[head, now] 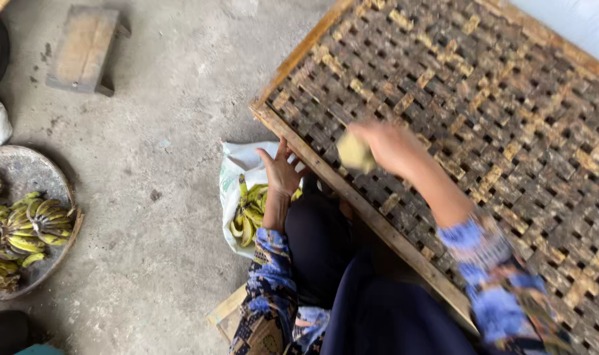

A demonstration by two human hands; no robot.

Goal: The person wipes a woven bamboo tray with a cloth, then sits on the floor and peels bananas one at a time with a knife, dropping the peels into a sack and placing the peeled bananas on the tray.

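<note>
Right hand closed on a pale peeled piece, held over woven drying rack; left hand spread wide above banana bag beside rack, within reach

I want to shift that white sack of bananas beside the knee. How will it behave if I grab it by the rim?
The white sack looks thin and crumpled, so it will probably sag rather than hold its shape. The green-yellow bananas inside likely make it bottom-heavy. Its mouth gapes open near the left hand, so fruit may spill if it tips.
</note>
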